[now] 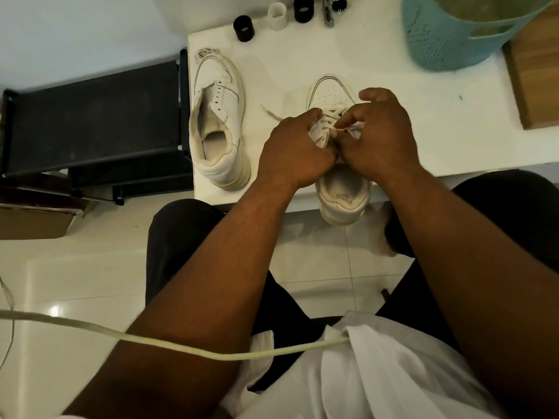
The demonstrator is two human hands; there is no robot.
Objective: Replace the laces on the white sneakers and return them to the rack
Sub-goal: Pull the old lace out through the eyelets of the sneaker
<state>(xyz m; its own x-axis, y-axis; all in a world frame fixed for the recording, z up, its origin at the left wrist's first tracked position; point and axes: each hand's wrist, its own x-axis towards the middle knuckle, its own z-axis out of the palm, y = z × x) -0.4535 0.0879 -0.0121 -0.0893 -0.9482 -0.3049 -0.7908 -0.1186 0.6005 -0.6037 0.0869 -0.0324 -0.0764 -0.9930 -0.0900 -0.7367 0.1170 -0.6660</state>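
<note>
Two white sneakers stand on the white table (393, 95). The left sneaker (216, 122) has bare eyelets and no lace through them. The right sneaker (340, 176) sits at the table's front edge, heel over the rim, with a white lace (331, 116) crossed through its upper eyelets. My left hand (292, 149) grips the shoe's left flap. My right hand (378, 134) pinches the lace at the right flap. One loose lace end (270, 113) trails left on the table. The middle of the shoe is hidden under both hands.
A dark shoe rack (90, 122) stands left of the table. A teal mesh basket (453, 34) sits at the back right, beside a wooden board (535, 71). Black and white cylinders (278, 13) line the far edge. A pale cord (151, 340) crosses my lap.
</note>
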